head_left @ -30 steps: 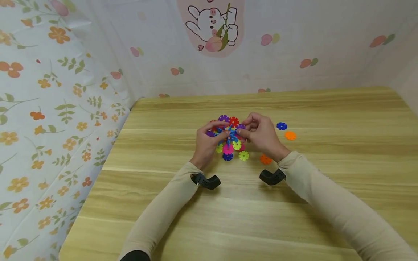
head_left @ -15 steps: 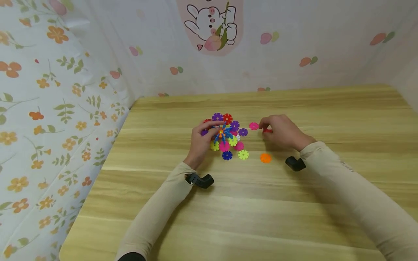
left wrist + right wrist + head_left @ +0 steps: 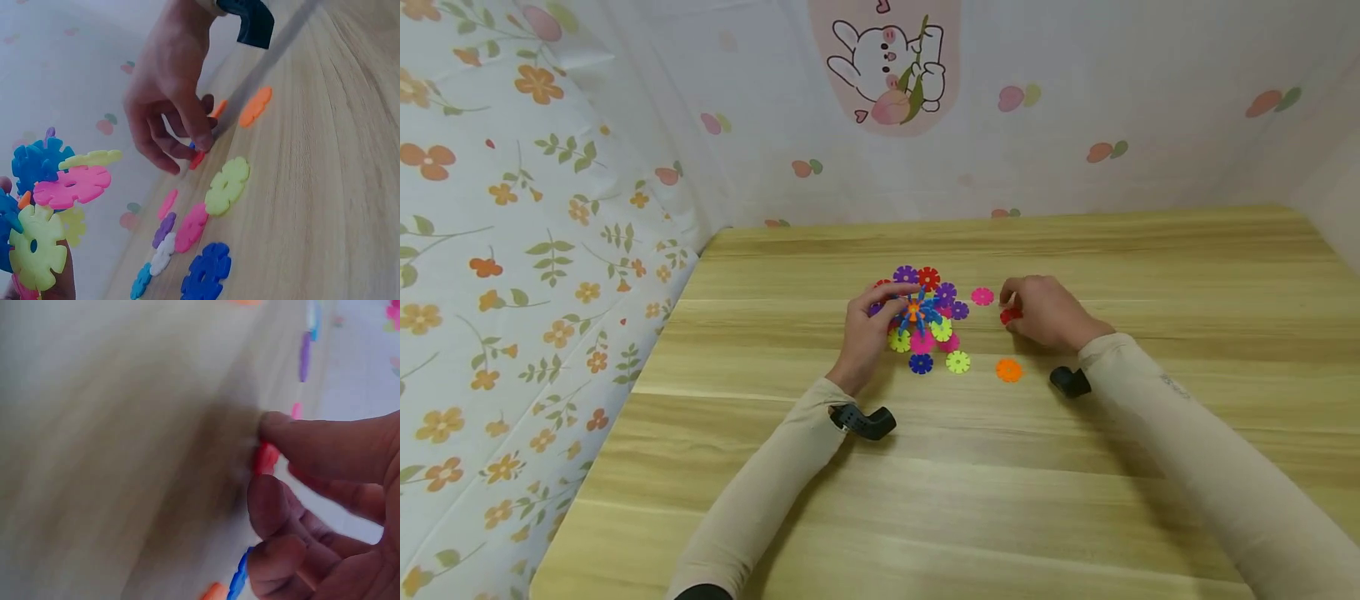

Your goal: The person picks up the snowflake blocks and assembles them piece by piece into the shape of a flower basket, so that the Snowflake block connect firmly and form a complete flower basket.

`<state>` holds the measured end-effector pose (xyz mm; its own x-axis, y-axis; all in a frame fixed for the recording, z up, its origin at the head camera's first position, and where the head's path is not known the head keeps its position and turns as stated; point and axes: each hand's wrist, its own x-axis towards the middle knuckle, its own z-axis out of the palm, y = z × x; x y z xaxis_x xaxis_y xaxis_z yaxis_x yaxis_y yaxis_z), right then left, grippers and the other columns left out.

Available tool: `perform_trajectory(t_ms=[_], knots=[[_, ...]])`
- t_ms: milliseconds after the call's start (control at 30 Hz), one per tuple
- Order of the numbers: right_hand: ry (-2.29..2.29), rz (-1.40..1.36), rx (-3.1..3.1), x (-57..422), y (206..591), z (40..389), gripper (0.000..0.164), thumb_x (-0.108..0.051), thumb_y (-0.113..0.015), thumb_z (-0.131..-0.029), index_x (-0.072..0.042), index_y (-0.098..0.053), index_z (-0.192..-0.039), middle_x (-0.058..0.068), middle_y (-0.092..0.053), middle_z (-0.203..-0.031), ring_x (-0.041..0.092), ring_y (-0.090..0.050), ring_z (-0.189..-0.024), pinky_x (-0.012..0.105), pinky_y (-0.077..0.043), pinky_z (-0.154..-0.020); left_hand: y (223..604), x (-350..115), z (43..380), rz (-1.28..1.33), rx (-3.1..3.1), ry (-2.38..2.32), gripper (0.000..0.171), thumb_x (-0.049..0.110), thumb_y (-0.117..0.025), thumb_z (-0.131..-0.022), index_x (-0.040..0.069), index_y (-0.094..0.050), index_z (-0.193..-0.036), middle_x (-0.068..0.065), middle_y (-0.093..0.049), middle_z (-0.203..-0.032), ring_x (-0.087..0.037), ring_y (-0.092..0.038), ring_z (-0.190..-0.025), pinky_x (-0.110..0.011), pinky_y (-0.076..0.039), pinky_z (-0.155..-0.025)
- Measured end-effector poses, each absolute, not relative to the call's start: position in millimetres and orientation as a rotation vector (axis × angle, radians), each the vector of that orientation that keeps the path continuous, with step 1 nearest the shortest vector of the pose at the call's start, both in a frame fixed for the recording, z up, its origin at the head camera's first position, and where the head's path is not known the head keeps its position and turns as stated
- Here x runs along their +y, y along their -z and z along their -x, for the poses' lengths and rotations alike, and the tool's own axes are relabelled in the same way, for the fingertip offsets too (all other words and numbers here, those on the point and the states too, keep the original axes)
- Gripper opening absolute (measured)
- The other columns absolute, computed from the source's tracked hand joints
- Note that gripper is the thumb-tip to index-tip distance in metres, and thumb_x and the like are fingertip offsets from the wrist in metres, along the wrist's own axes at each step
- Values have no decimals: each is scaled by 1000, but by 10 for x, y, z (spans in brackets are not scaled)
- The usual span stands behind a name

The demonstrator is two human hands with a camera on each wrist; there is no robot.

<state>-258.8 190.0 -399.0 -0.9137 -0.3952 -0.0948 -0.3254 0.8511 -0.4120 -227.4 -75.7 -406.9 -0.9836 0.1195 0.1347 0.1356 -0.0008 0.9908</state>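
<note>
My left hand (image 3: 868,329) holds a many-coloured cluster of interlocked notched plastic discs (image 3: 913,311), with thumb and forefinger at its orange and blue centre. Purple, red, pink and yellow-green discs fan out around that centre; the left wrist view shows a yellow-green disc (image 3: 39,245) and a pink disc (image 3: 74,186) on it. To the right, my right hand (image 3: 1048,312) is low over the table, pinching a red disc (image 3: 265,459) between thumb and finger. Part of the red disc is hidden by the fingertips.
Loose discs lie on the wooden table (image 3: 925,500): pink (image 3: 982,297), orange (image 3: 1009,370), yellow-green (image 3: 958,362) and dark blue (image 3: 921,364). A blue disc (image 3: 239,575) lies beyond the right fingers. Behind the table hangs a printed cloth (image 3: 700,50).
My right hand has left the cluster, where it was at a purple disc, and moved right to the red disc. My left hand still holds the cluster, nearly in place.
</note>
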Motion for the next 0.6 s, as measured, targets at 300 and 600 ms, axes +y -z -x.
perform_trajectory(t_ms=[300,600], knots=[[771,513,2696,1964,4011,2630,15,-5,-77,-84,-3,-68,-96,10,-68,-84,22,-57,-78,31,-46,-71,4054,-722,2255,242,-2201,2266,28,12,-52,-102,1,-68,-121,-9,-62,-130,-16,-57,-119,-28,-49,-105],[877,483,2668,2029,4018,2588,13,0,-72,-87,-7,-70,-98,13,-68,-91,23,-56,-79,28,-48,-64,4060,-671,2274,238,-2202,2261,28,12,-51,-102,2,-70,-121,-10,-64,-130,-18,-56,-123,-32,-47,-109]])
